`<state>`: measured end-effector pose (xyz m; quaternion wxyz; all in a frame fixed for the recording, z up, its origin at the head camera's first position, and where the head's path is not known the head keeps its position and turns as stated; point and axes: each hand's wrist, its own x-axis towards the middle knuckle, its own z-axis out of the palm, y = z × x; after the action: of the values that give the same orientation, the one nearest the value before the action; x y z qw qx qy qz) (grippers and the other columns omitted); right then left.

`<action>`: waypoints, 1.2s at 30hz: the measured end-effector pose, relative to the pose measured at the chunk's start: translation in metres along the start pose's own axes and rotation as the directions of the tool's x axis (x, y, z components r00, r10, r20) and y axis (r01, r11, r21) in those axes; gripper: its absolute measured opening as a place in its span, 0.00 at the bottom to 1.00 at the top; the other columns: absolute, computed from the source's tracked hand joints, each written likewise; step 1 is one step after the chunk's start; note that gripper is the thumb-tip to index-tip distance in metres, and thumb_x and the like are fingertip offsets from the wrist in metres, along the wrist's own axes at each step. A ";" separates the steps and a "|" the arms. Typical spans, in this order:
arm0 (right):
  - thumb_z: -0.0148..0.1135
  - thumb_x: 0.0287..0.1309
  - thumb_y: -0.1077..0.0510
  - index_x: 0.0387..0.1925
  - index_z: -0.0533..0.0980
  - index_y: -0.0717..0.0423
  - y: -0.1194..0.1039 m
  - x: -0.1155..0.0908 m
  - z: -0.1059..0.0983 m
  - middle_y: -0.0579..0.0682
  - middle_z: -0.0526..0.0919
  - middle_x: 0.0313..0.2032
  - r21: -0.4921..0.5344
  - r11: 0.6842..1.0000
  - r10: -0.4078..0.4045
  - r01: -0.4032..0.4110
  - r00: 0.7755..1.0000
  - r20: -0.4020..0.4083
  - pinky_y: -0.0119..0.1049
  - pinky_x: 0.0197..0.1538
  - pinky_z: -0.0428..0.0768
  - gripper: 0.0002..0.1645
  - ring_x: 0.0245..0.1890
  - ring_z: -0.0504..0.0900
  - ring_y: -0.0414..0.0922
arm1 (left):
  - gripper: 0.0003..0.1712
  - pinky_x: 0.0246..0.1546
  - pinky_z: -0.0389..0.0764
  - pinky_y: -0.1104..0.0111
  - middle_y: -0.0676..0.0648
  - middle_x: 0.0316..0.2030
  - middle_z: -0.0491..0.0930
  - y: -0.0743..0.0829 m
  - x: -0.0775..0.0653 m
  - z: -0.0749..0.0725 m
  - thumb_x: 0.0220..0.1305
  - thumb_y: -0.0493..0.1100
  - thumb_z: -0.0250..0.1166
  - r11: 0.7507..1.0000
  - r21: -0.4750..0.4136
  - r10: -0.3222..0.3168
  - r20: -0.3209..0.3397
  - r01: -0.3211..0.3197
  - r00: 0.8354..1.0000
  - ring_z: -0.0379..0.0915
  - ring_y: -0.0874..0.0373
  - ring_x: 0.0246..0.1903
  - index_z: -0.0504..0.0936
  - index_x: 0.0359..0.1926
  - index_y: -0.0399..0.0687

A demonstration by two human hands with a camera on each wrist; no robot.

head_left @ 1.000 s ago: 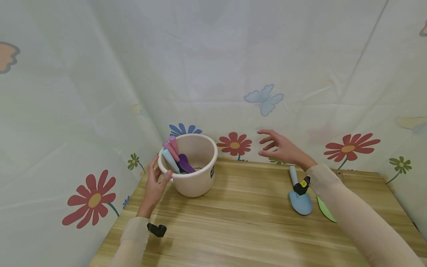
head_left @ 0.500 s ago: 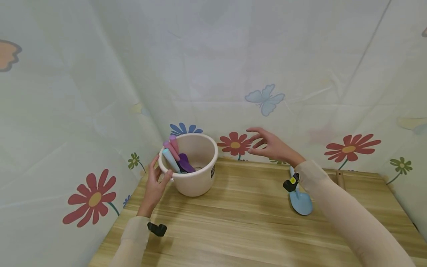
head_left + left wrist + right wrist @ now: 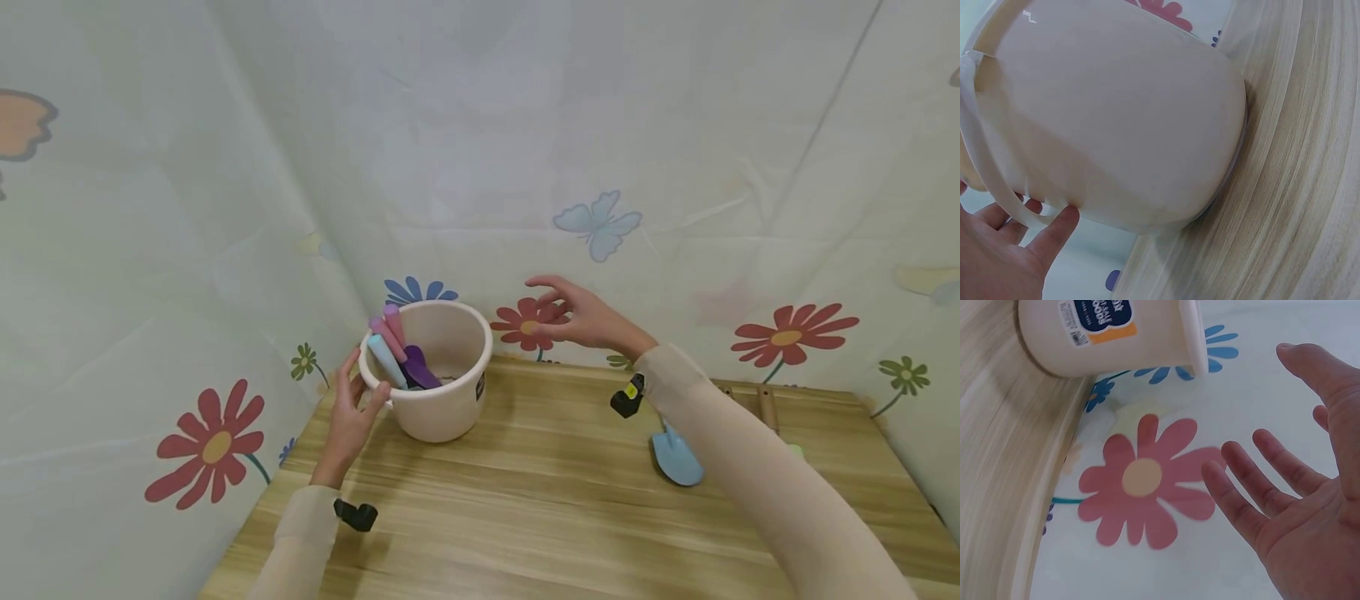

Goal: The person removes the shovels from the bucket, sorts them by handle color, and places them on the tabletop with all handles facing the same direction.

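A cream plastic bucket stands upright on the wooden table at the left. My left hand holds its left side at the rim, thumb in front and fingers behind. In the left wrist view the thumb presses the bucket wall beside the hanging handle. Inside the bucket lean pink handles, a light blue handle and a purple tool. My right hand hovers in the air right of the bucket, fingers spread and holding nothing.
A light blue trowel lies on the table, its handle hidden by my right arm. Farther right, a brown wooden piece and a bit of something green show past the sleeve. A flower-printed curtain closes off the back and sides.
My right hand has moved left through the air toward the bucket, and its forearm now covers more of the trowel. The left hand and the bucket stay in place.
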<state>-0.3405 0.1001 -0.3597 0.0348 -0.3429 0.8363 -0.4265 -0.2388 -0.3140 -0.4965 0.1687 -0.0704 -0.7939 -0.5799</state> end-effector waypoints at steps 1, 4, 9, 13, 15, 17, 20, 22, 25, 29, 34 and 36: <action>0.73 0.63 0.51 0.76 0.62 0.39 -0.002 0.002 0.001 0.61 0.77 0.62 0.002 1.000 0.002 -0.002 1.000 0.007 0.51 0.51 0.85 0.44 0.54 0.83 0.55 | 0.46 0.65 0.68 0.46 0.39 0.78 0.55 -0.001 0.000 0.000 0.75 0.49 0.62 1.000 -0.004 0.001 0.002 -0.001 1.000 0.54 0.43 0.76 0.44 0.82 0.65; 0.73 0.63 0.49 0.76 0.62 0.39 -0.007 0.009 0.004 0.62 0.77 0.63 0.005 1.000 -0.006 0.006 1.000 0.021 0.52 0.50 0.85 0.45 0.54 0.83 0.56 | 0.46 0.66 0.67 0.44 0.40 0.78 0.54 -0.003 0.000 0.000 0.75 0.49 0.62 1.000 -0.016 0.007 0.001 -0.007 1.000 0.53 0.43 0.76 0.44 0.82 0.65; 0.74 0.62 0.51 0.75 0.63 0.42 -0.012 0.020 0.009 0.60 0.79 0.59 0.019 1.000 -0.015 0.015 1.000 0.026 0.53 0.55 0.83 0.44 0.53 0.85 0.53 | 0.46 0.66 0.67 0.42 0.40 0.78 0.54 -0.002 0.001 0.000 0.75 0.48 0.63 1.000 -0.023 0.013 -0.006 -0.013 1.000 0.53 0.43 0.76 0.44 0.82 0.63; 0.74 0.62 0.50 0.75 0.63 0.44 -0.016 0.026 0.012 0.59 0.79 0.59 0.015 1.000 -0.020 0.020 0.999 0.029 0.53 0.57 0.82 0.45 0.52 0.85 0.53 | 0.46 0.66 0.67 0.43 0.40 0.78 0.54 -0.002 0.000 0.000 0.75 0.49 0.62 1.000 -0.021 0.003 -0.004 -0.003 1.000 0.54 0.44 0.76 0.44 0.82 0.65; 0.74 0.62 0.51 0.75 0.63 0.44 -0.018 0.029 0.013 0.61 0.78 0.59 0.017 1.000 -0.025 0.024 0.999 0.034 0.54 0.56 0.82 0.44 0.52 0.84 0.54 | 0.46 0.66 0.67 0.42 0.40 0.78 0.54 -0.001 0.000 0.000 0.75 0.49 0.62 1.000 -0.022 -0.001 0.001 0.001 1.000 0.54 0.44 0.76 0.44 0.82 0.66; 0.74 0.61 0.51 0.75 0.63 0.43 -0.020 0.031 0.015 0.63 0.78 0.60 0.015 1.000 -0.027 0.026 0.999 0.037 0.54 0.57 0.81 0.44 0.53 0.83 0.56 | 0.46 0.66 0.67 0.43 0.41 0.78 0.54 -0.001 0.000 0.000 0.75 0.49 0.62 1.000 -0.023 -0.003 0.003 0.003 1.000 0.53 0.44 0.76 0.44 0.82 0.67; 0.76 0.60 0.51 0.75 0.63 0.42 -0.020 0.035 0.017 0.64 0.77 0.61 0.027 0.999 -0.027 0.026 0.999 0.036 0.56 0.59 0.80 0.46 0.55 0.83 0.57 | 0.46 0.66 0.67 0.43 0.42 0.78 0.54 0.000 0.000 0.000 0.75 0.49 0.62 1.000 -0.014 0.000 0.001 0.000 1.000 0.54 0.44 0.76 0.44 0.82 0.67; 0.76 0.59 0.51 0.75 0.63 0.43 -0.020 0.038 0.019 0.62 0.77 0.61 0.030 0.999 -0.025 0.023 0.999 0.035 0.56 0.60 0.79 0.47 0.55 0.83 0.56 | 0.46 0.66 0.68 0.43 0.42 0.78 0.54 -0.001 0.000 0.000 0.75 0.49 0.62 1.000 -0.006 -0.001 0.000 0.001 1.000 0.54 0.45 0.76 0.44 0.82 0.67; 0.77 0.59 0.52 0.75 0.62 0.45 -0.020 0.040 0.021 0.58 0.78 0.60 0.046 0.999 -0.027 0.025 0.999 0.036 0.55 0.60 0.80 0.48 0.53 0.84 0.54 | 0.45 0.66 0.68 0.43 0.42 0.78 0.55 0.000 0.000 0.001 0.75 0.50 0.62 1.000 0.000 -0.004 -0.002 0.004 1.000 0.54 0.45 0.76 0.45 0.82 0.68; 0.76 0.60 0.52 0.76 0.62 0.45 -0.021 0.043 0.022 0.57 0.79 0.59 0.049 0.998 -0.035 0.033 0.998 0.045 0.52 0.59 0.81 0.47 0.53 0.85 0.53 | 0.45 0.65 0.68 0.44 0.40 0.78 0.55 0.001 0.000 0.002 0.76 0.49 0.62 1.000 -0.014 0.005 -0.001 -0.005 1.000 0.54 0.43 0.76 0.44 0.82 0.65; 0.76 0.60 0.51 0.75 0.63 0.42 -0.022 0.045 0.023 0.58 0.79 0.60 0.045 0.998 -0.038 0.036 0.998 0.051 0.53 0.58 0.81 0.46 0.53 0.85 0.54 | 0.46 0.66 0.68 0.45 0.40 0.78 0.54 0.003 0.000 0.002 0.75 0.47 0.62 1.000 -0.023 0.002 -0.004 -0.002 1.000 0.54 0.43 0.76 0.44 0.82 0.63; 0.76 0.60 0.50 0.75 0.63 0.41 -0.023 0.045 0.024 0.58 0.78 0.60 0.047 0.998 -0.034 0.031 0.998 0.054 0.53 0.58 0.81 0.46 0.52 0.85 0.53 | 0.47 0.66 0.67 0.44 0.39 0.79 0.53 0.003 0.000 0.002 0.75 0.47 0.62 1.000 -0.018 0.000 -0.002 0.000 1.000 0.54 0.42 0.76 0.43 0.83 0.62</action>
<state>-0.3541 0.0470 -0.3468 0.0587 -0.3670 0.8192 -0.4367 -0.2385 -0.3109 -0.4941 0.1688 -0.0713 -0.7885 -0.5871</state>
